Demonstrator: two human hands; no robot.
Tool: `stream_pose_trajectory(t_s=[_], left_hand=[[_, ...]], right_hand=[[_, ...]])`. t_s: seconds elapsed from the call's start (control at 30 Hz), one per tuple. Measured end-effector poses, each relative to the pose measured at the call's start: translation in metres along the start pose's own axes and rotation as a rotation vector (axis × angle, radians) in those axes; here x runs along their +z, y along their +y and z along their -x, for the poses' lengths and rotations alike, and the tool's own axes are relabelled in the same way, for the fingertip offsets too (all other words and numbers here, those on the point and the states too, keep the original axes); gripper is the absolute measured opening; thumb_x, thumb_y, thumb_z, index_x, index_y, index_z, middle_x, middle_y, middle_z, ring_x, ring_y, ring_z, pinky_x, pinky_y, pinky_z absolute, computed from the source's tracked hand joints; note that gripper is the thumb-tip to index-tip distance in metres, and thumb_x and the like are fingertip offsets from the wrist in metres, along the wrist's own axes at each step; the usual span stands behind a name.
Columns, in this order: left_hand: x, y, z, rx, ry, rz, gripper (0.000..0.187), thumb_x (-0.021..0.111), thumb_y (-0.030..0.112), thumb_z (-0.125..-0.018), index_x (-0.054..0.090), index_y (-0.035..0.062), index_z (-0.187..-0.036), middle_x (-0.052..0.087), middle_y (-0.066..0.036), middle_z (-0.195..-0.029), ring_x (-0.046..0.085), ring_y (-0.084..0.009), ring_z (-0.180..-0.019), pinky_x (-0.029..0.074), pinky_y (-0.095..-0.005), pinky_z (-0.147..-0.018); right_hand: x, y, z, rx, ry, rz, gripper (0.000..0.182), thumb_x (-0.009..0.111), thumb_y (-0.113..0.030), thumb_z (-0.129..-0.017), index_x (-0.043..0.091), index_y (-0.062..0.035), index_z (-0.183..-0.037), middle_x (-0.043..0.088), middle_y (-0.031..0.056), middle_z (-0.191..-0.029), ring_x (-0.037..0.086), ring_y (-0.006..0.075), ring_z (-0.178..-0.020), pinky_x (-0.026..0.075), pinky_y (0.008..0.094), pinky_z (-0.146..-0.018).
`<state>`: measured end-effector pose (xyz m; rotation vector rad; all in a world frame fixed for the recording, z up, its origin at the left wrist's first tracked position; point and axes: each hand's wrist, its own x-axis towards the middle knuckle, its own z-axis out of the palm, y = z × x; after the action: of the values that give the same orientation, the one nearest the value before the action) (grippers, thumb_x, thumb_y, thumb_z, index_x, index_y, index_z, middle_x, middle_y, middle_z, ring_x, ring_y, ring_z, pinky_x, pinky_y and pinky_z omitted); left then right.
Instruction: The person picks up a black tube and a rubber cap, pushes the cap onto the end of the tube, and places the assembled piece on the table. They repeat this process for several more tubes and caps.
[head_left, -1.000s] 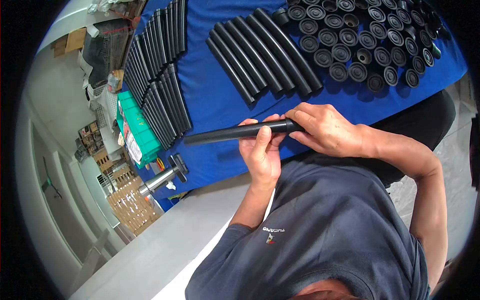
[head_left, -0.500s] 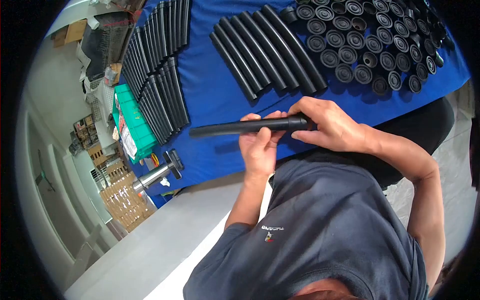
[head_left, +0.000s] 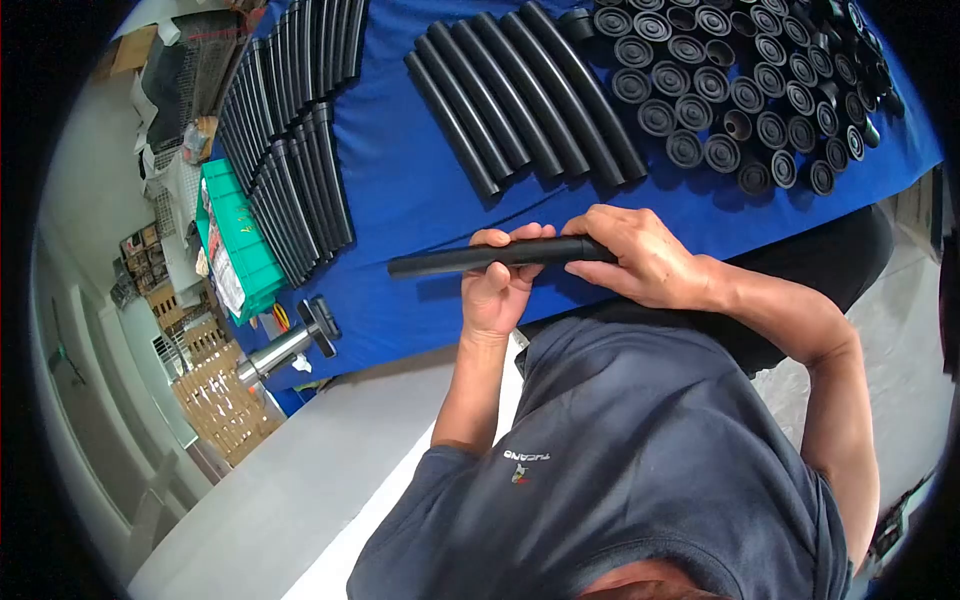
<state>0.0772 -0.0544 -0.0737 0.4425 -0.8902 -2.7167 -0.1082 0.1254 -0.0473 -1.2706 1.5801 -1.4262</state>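
Evidently both hands are on one long, dark, slightly tapering plastic tube (head_left: 440,263), held roughly level above the near part of the blue cloth-covered table (head_left: 385,150), its narrower free end pointing left. The left hand (head_left: 498,300) cradles the middle from beneath, fingers curled round the far side and thumb along the near side. The right hand (head_left: 650,262) is closed over the right end, fingers on top and thumb below, so I cannot tell how that end is finished.

For a clean job at that covered end, I'd keep the left hand as a light, steady cradle and let the right do any pressing or turning straight along the tube's length; a skewed push could tilt the tube in the palm. Even finger pressure should also keep smooth plastic from slipping.

Beyond the hands, a row of thick, curved black tubes (head_left: 587,85) lies at the far middle, round black ring-faced caps (head_left: 684,148) at the far right, slim black tubes (head_left: 337,180) and a green plastic crate (head_left: 243,240) at the left.
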Motion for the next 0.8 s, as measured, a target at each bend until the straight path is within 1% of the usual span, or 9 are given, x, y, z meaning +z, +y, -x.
stream_pose_trajectory(t_s=[0.03,0.13,0.27,0.4,0.43,0.6,0.7,0.8], left_hand=[[-0.0003,-0.0009,0.0005,0.004,0.008,0.004,0.038,0.081,0.014,-0.087,0.063,0.0079,-0.120,0.064,-0.025,-0.133,0.057,-0.0421,-0.132,0.053,-0.0508,-0.110],[0.0029,-0.0022,0.0026,0.021,0.049,-0.002,0.038,0.081,0.014,-0.087,0.063,0.0077,-0.120,0.065,-0.024,-0.130,0.058,-0.0415,-0.130,0.055,-0.0505,-0.108],[0.0071,-0.0011,-0.0022,0.030,0.059,-0.020,0.036,0.080,0.013,-0.088,0.063,0.0066,-0.119,0.067,-0.023,-0.128,0.061,-0.0404,-0.127,0.056,-0.0502,-0.106],[0.0088,-0.0009,0.0010,0.011,0.074,-0.009,0.034,0.079,0.010,-0.089,0.064,0.0053,-0.118,0.067,-0.022,-0.128,0.061,-0.0408,-0.126,0.055,-0.0519,-0.107],[0.0045,-0.0018,0.0021,0.019,0.037,-0.019,0.036,0.077,0.012,-0.091,0.061,0.0045,-0.122,0.065,-0.026,-0.130,0.059,-0.0423,-0.129,0.053,-0.0524,-0.109],[0.0034,-0.0017,0.0027,0.004,0.018,-0.022,0.035,0.076,0.013,-0.091,0.062,0.0053,-0.122,0.065,-0.025,-0.131,0.059,-0.0416,-0.129,0.052,-0.0529,-0.110],[0.0070,-0.0012,0.0024,-0.001,0.055,-0.001,0.034,0.078,0.012,-0.090,0.064,0.0051,-0.120,0.068,-0.022,-0.128,0.061,-0.0412,-0.126,0.055,-0.0513,-0.107],[0.0054,-0.0004,0.0016,-0.007,0.039,0.008,0.034,0.077,0.012,-0.090,0.064,0.0049,-0.121,0.068,-0.021,-0.128,0.061,-0.0408,-0.126,0.052,-0.0527,-0.109]], right_hand=[[0.0006,-0.0020,-0.0004,0.019,-0.001,-0.005,0.031,0.073,-0.013,-0.089,0.061,0.0031,-0.112,0.066,0.0204,-0.096,0.067,0.0403,-0.092,0.053,0.0461,-0.080],[0.0027,-0.0031,-0.0013,0.022,0.028,-0.005,0.031,0.074,-0.014,-0.089,0.061,0.0031,-0.113,0.066,0.0208,-0.097,0.067,0.0403,-0.092,0.053,0.0461,-0.080],[0.0003,-0.0032,-0.0028,0.000,-0.002,0.077,0.031,0.074,-0.013,-0.088,0.060,0.0023,-0.112,0.065,0.0201,-0.094,0.066,0.0407,-0.088,0.054,0.0471,-0.076],[0.0043,-0.0007,-0.0003,-0.036,-0.017,0.147,0.031,0.074,-0.012,-0.088,0.059,0.0016,-0.112,0.064,0.0194,-0.091,0.065,0.0415,-0.085,0.053,0.0486,-0.072],[0.0049,-0.0006,-0.0005,-0.042,-0.018,0.152,0.031,0.073,-0.012,-0.088,0.058,0.0015,-0.112,0.063,0.0193,-0.091,0.065,0.0417,-0.084,0.053,0.0489,-0.071],[-0.0008,-0.0035,0.0004,-0.058,-0.059,0.151,0.032,0.074,-0.012,-0.088,0.057,0.0020,-0.112,0.062,0.0196,-0.092,0.065,0.0414,-0.084,0.053,0.0490,-0.071],[-0.0023,-0.0061,-0.0005,-0.056,-0.076,0.151,0.033,0.073,-0.012,-0.089,0.056,0.0022,-0.112,0.062,0.0194,-0.093,0.065,0.0412,-0.084,0.053,0.0490,-0.071],[0.0008,-0.0045,0.0005,-0.067,-0.068,0.162,0.033,0.073,-0.012,-0.089,0.056,0.0020,-0.113,0.062,0.0186,-0.092,0.065,0.0402,-0.083,0.054,0.0487,-0.071]])
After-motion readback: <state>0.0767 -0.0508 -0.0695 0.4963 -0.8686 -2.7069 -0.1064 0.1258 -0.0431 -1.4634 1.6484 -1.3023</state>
